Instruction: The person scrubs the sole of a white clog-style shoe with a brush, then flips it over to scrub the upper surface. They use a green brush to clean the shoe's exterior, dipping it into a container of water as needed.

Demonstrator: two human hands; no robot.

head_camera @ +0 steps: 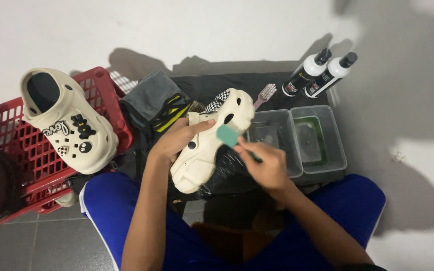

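Clog (212, 145) in L hand (174, 140)

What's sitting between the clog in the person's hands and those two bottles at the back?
In the head view, a pink toothbrush lies on the dark cloth between the cream clog held by the left hand and the two bottles.

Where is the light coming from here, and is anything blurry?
Head view: hard dark shadows fall behind the two white squeeze bottles and the red plastic basket, so the light comes from the near side; the green-headed brush in the right hand looks slightly motion-blurred.
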